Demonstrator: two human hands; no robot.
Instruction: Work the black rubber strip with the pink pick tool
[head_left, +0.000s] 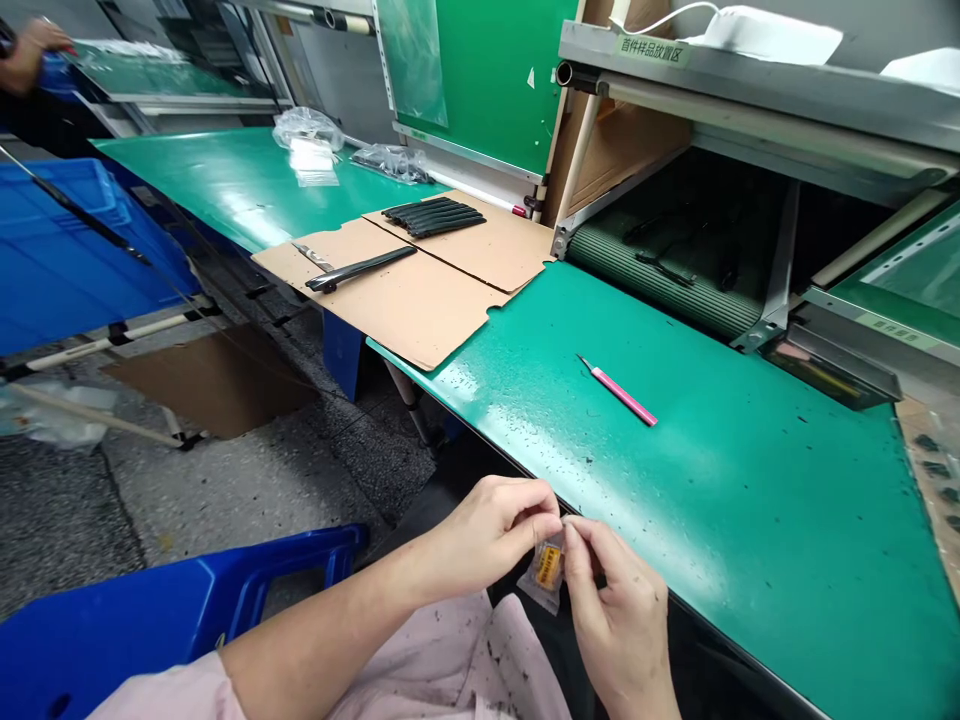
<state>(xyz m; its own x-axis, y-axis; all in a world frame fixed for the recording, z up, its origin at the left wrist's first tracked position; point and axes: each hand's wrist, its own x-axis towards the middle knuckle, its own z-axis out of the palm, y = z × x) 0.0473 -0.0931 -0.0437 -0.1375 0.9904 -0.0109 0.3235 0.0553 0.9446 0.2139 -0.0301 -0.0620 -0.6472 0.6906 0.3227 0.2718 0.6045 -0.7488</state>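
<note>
Near the front edge of the green table, a small clear packet (549,568) with an orange-yellow label hangs between my two hands. Its top edge is pinched by my left hand (501,528), whose thumb and forefinger are pressed together. My right hand (616,605) pinches the same edge right beside it, fingertips nearly touching those of the left. A pink-handled knife (624,396) lies on the table beyond my hands. Farther off, a long black strip (361,270) and a metal blade tool (312,257) rest on cardboard, with a bundle of black strips (433,216) behind them.
The green table (720,480) carries scattered black specks. At the back right is a conveyor belt (667,275) under a metal shelf (750,85). Blue bins (71,250) stand at the left, another (172,610) at lower left. Another person's hand (34,50) shows at upper left.
</note>
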